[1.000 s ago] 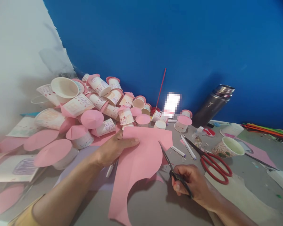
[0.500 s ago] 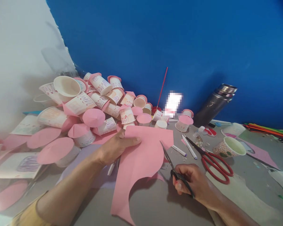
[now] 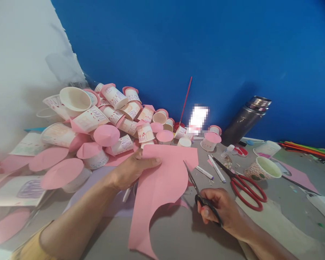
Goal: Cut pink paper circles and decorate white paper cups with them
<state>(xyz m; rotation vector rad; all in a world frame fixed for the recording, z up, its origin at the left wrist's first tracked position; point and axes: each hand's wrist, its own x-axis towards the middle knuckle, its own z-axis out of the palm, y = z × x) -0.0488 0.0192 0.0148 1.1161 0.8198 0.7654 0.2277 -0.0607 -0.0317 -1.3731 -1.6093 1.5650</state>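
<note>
My left hand [image 3: 130, 169] pinches the upper left edge of a pink paper sheet [image 3: 159, 187] and holds it above the grey table [image 3: 178, 234]. A curved notch is cut out of the sheet's lower right side. My right hand [image 3: 219, 211] grips the black handles of a pair of scissors [image 3: 195, 187]. Their blades point up and away and meet the sheet's curved right edge.
A heap of decorated paper cups with pink paper lids [image 3: 108, 119] fills the back left. Red-handled scissors [image 3: 241, 184], two markers [image 3: 211, 171], a patterned cup [image 3: 261, 169] and a dark steel flask [image 3: 245, 119] lie to the right. Coloured sticks [image 3: 308, 150] sit at far right.
Hands, paper and scissors hold nearly the same positions; the right hand with the scissors has barely shifted along the sheet's curved edge.
</note>
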